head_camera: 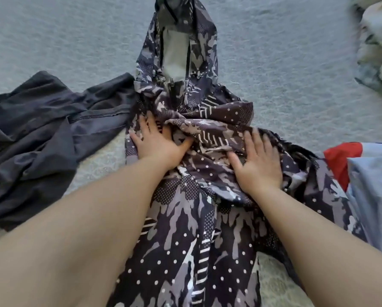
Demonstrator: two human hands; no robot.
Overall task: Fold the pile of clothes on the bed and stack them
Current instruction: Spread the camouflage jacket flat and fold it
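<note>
Clothes are mostly unfolded as far as this view shows, so the task looks to be at an early stage. At far left a dark grey garment (37,120) lies crumpled on the bed (296,69), its seams twisted, and nothing about it suggests folding has begun. Just beside it, touching along its right edge, the patterned hooded jacket (185,229) is spread lengthwise down the middle of the bed, hood pointing away from the person and hem toward them. It is dark with grey camouflage shapes, white dots and striped patches; the cloth looks thin and slippery, bunched into ridges across the chest.

The left hand (159,142) rests flat on the jacket's left side, its grip wide with fingers spread, pinching nothing. The right hand (256,158) presses likewise on the bunched middle, palm down, holding nothing.

I judge this to be smoothing before the first fold. At right lies a red, white and blue cloth (363,173), and a pale patterned heap (376,45) sits top right; whether either is folded I cannot tell. No clear stack shows.
</note>
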